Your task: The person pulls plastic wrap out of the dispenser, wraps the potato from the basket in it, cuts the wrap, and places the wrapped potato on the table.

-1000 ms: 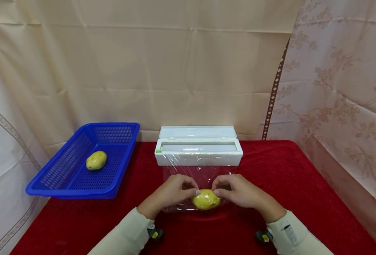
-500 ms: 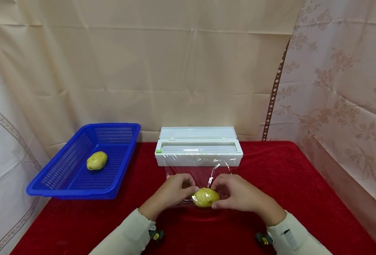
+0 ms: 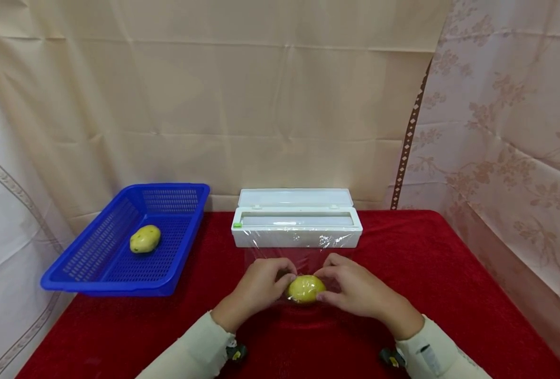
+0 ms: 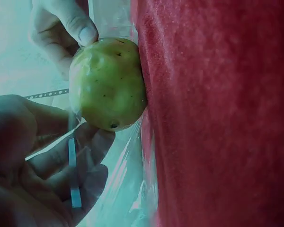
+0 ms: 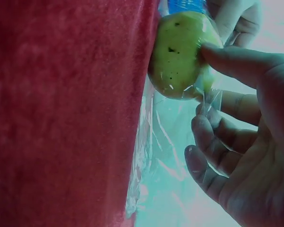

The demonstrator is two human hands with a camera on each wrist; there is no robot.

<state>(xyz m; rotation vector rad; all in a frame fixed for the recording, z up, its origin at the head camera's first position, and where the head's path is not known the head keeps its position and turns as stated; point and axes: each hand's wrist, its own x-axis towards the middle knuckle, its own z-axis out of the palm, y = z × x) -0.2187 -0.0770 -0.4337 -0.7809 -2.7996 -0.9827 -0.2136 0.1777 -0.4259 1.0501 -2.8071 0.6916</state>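
A yellow potato lies on the red cloth under clear plastic wrap, which runs back to a white wrap dispenser. At the potato's left end, my left hand pinches the film between thumb and fingers; creases gather there in the left wrist view. My right hand holds the right end, its thumb pressed on the potato through the film and its other fingers curved behind. The potato's underside is hidden. Each wrist view also shows part of the opposite hand by the potato.
A blue plastic basket stands at the left with another potato in it. The dispenser's lid is raised at the back. Red cloth covers the table, and curtains hang behind and at the sides.
The potato has shifted slightly away from me, toward the dispenser, and turned under the film. Both hands moved with it; the right thumb went down to the potato's near side.
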